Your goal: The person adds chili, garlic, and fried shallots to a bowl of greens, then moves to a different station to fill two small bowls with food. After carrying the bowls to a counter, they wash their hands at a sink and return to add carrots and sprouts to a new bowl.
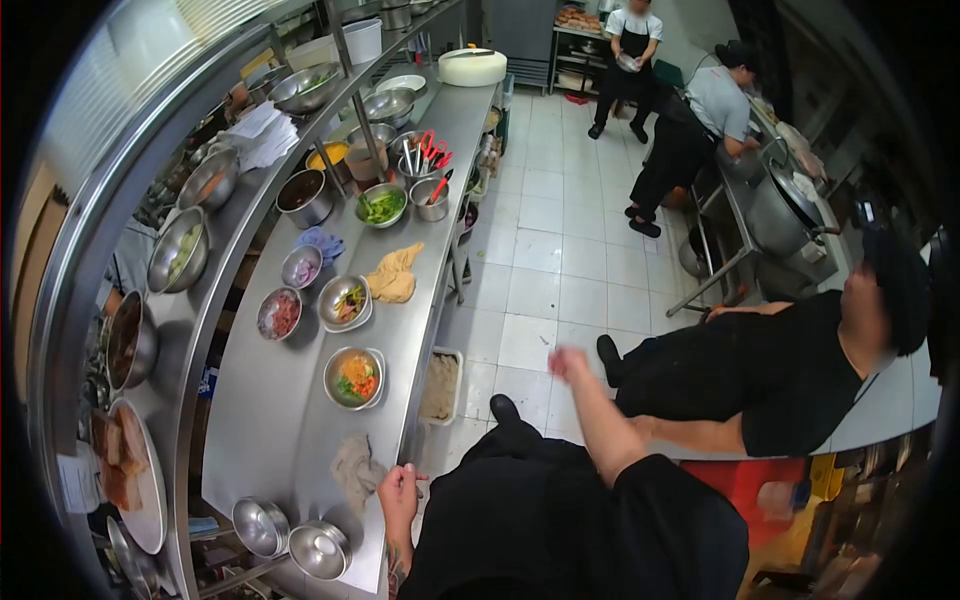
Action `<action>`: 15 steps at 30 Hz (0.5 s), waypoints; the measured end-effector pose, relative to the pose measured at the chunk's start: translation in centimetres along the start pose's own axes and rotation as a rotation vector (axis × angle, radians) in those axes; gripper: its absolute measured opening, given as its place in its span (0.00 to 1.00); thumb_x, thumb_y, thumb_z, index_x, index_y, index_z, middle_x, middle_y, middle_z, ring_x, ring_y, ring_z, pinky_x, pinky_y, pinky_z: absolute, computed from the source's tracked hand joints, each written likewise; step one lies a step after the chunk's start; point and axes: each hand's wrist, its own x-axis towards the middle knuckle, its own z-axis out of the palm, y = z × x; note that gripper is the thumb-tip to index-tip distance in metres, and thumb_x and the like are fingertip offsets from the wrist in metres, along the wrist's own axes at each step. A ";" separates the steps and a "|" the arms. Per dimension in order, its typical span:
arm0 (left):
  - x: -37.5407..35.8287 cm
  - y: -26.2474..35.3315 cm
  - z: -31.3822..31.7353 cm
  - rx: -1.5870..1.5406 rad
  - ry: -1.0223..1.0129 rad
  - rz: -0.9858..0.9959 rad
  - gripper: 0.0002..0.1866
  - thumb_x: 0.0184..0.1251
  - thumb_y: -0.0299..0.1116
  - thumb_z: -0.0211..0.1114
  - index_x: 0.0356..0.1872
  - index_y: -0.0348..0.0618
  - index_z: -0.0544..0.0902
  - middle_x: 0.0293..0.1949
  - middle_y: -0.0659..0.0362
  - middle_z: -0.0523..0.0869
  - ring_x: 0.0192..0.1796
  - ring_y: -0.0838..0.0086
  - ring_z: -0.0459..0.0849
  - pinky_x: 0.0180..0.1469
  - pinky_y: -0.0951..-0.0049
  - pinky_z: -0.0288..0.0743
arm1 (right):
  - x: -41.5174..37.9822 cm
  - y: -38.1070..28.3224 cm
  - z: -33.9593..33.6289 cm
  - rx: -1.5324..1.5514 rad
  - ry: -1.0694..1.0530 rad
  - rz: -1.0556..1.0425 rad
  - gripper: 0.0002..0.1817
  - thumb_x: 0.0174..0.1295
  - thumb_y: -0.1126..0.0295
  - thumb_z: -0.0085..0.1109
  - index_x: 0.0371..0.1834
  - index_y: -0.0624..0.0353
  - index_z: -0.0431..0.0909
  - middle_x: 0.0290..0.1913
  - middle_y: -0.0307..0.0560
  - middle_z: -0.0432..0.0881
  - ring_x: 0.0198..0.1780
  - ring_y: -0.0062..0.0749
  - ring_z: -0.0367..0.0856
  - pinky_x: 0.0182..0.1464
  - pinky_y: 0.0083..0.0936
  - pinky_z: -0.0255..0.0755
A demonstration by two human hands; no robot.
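My left hand (400, 492) rests at the front edge of the long steel counter (262, 400), fingers curled, nothing visible in it. It lies just right of a crumpled grey cloth (354, 470). My right hand (570, 363) is raised in the air over the tiled floor, blurred, fingers curled in, holding nothing. A bowl of chopped vegetables (354, 378) sits on the counter ahead of my left hand. Two small steel bowls (290, 538) stand at the counter's near end.
More bowls of ingredients (315, 295), a yellow cloth (394, 274), and tubs with red scissors (428, 155) line the counter; an upper shelf (190, 215) holds bowls. A person in black (770, 380) leans close on my right. Two others (690, 110) work farther off.
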 end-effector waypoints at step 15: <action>-8.1 -8.8 -7.1 0.458 0.035 0.009 0.17 0.67 0.46 0.62 0.37 0.40 0.82 0.32 0.50 0.85 0.31 0.55 0.84 0.37 0.62 0.76 | -11.8 18.0 -19.7 -0.955 -0.100 0.180 0.12 0.59 0.68 0.55 0.43 0.60 0.77 0.37 0.51 0.83 0.30 0.44 0.86 0.30 0.44 0.80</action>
